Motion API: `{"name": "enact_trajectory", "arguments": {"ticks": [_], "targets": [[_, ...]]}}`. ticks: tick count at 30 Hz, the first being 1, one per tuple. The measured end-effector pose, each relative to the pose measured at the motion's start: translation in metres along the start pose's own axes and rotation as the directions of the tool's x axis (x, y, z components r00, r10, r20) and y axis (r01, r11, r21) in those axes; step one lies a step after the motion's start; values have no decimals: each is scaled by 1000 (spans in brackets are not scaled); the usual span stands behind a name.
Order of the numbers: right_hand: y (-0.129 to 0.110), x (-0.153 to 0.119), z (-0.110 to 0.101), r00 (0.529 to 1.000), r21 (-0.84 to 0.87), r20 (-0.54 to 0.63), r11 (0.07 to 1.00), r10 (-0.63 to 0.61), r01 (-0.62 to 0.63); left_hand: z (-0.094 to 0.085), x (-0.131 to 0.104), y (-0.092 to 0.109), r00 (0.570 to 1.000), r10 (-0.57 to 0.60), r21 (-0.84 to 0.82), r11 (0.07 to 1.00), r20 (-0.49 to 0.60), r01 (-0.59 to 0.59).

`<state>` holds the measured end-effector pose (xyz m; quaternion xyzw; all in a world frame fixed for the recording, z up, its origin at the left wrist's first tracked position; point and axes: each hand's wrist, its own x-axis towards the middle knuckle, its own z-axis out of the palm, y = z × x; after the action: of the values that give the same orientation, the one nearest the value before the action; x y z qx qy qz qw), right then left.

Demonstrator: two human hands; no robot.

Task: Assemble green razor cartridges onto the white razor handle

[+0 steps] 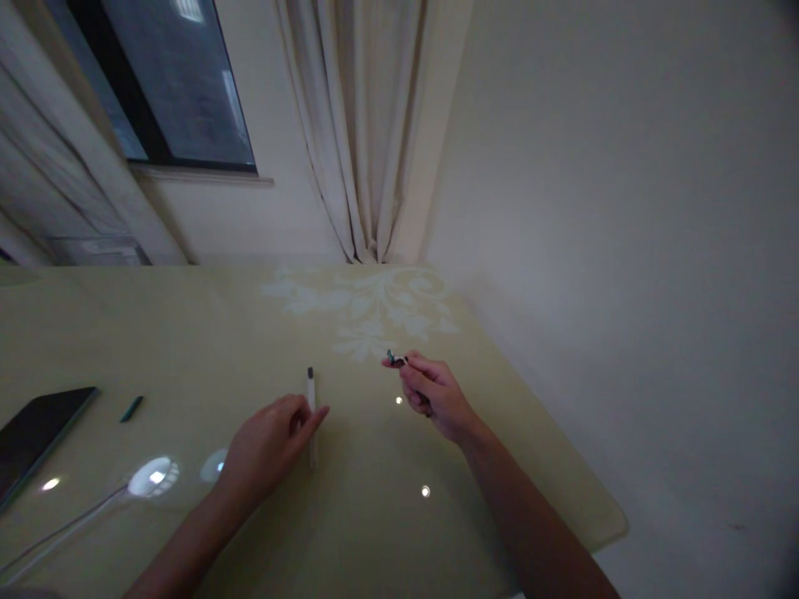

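My left hand (275, 433) is above the table, thumb stretched out and fingers curled around a slim white pen-like stick (311, 387) with a dark top end. The stick looks upright, and a fainter pale streak shows below the thumb. My right hand (437, 391) is closed, pinching a small teal, white and dark piece (395, 359) between thumb and forefinger. Its exact kind is too small to make out. Something dark shows under the curled lower fingers of that hand.
A glossy pale-green table (205, 333) with a white floral pattern meets the wall. At left lie a dark tablet-like slab (43, 424), a small dark teal piece (131, 408) and a white cable (68, 524). Curtains (362, 125) and a window (181, 75) stand behind.
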<state>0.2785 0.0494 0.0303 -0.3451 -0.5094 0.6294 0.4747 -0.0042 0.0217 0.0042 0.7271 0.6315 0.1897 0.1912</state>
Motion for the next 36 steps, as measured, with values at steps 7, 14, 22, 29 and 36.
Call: {"name": "enact_trajectory", "arguments": {"ticks": [7, 14, 22, 29, 36], "targets": [[3, 7, -2, 979, -157, -187, 986, -82, 52, 10, -1, -1, 955, -208, 262, 953, 210, 150], [16, 12, 5, 950, -110, -302, 993, -83, 52, 5, 3, -16, 951, -166, 232, 967, 262, 105], [33, 27, -16, 908, -417, -379, 909, -180, 6, 0, 16, -26, 963, -117, 202, 977, 241, 68], [28, 32, -53, 854, -591, -459, 802, -243, -90, 5, 13, -16, 969, -107, 216, 975, 224, 57], [37, 33, -68, 804, -682, -543, 686, -243, -253, 15, 13, -12, 991, -31, 57, 998, 129, 24]]}}
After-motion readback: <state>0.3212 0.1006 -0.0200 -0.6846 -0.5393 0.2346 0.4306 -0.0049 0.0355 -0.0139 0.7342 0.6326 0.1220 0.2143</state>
